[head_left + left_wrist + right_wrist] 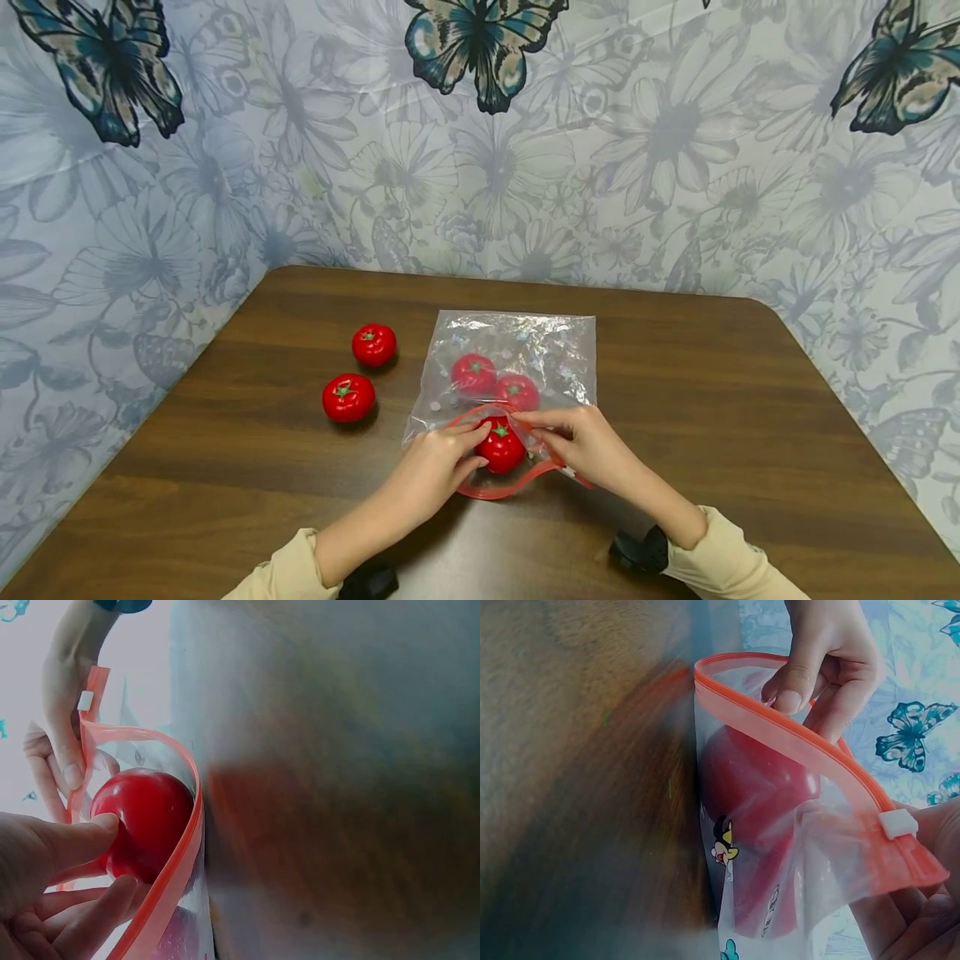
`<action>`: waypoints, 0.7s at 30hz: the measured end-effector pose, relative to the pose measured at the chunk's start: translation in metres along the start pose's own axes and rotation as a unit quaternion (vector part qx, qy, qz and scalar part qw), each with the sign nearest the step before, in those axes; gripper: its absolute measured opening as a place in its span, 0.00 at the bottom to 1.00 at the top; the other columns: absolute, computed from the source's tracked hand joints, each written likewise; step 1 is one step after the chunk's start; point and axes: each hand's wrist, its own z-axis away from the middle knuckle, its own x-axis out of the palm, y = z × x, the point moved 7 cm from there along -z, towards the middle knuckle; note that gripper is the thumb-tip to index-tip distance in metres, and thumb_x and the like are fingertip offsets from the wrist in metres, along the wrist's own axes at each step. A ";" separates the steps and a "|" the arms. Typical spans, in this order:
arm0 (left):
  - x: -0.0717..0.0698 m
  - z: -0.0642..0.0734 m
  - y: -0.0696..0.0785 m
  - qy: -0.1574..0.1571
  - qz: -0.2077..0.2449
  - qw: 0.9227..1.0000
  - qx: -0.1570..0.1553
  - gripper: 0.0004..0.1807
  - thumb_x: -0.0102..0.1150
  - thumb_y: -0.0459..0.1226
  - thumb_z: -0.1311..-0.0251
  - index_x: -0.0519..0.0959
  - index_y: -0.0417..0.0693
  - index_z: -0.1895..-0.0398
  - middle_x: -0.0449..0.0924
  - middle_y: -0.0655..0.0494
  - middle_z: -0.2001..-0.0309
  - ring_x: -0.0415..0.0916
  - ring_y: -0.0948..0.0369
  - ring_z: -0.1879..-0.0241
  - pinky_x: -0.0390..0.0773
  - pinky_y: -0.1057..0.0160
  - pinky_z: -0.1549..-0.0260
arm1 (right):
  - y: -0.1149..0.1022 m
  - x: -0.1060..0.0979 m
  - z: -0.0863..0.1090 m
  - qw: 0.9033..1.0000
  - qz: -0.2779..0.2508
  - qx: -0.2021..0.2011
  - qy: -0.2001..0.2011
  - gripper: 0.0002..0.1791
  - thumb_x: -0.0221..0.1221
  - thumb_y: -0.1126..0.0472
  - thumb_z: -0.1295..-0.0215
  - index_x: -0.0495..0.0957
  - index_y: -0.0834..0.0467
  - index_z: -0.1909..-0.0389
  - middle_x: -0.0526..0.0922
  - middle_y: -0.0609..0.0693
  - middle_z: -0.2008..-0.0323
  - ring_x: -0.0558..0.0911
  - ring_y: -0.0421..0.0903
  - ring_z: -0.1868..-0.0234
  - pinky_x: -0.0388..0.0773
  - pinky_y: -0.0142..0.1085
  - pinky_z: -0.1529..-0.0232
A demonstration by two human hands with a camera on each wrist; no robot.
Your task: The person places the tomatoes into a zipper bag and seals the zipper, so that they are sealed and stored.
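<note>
Tomato (501, 448) in the mouth of a clear bag (525, 333) is held by the left hand (435, 462); the right hand (579, 433) pinches the bag's red rim (491, 493).

I record a glossy red tomato (501, 448), green at the top, against the left hand (441, 462); two matching tomatoes (348, 398) (374, 344) sit left of that hand. The bag (555, 342) is transparent, its rim (825, 760) orange-red, its slider (898, 823) white beside the right hand (577, 437). Beneath both hands I note a brown wood-grain table (712, 417); beyond them, a grey-blue floral wall covering (277, 167) with teal, black and cream butterflies (483, 42).
</note>
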 end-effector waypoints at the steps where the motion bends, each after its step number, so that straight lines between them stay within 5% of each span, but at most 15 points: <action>1: 0.000 0.000 0.000 0.002 -0.002 1.000 0.002 0.22 0.69 0.34 0.50 0.79 0.38 0.49 0.79 0.46 0.51 0.78 0.55 0.54 0.78 0.61 0.60 | 0.000 0.000 0.000 1.000 0.000 0.000 0.000 0.19 0.61 0.75 0.43 0.82 0.58 0.51 0.81 0.42 0.78 0.60 0.31 0.88 0.63 0.28 0.88; 21: -0.010 0.001 0.001 0.040 -0.011 0.999 0.004 0.14 0.71 0.32 0.53 0.84 0.40 0.60 0.84 0.51 0.63 0.81 0.63 0.66 0.79 0.69 0.71 | 0.001 0.001 0.001 1.000 -0.003 0.005 -0.002 0.19 0.62 0.73 0.43 0.82 0.58 0.51 0.83 0.44 0.75 0.58 0.31 0.88 0.62 0.27 0.89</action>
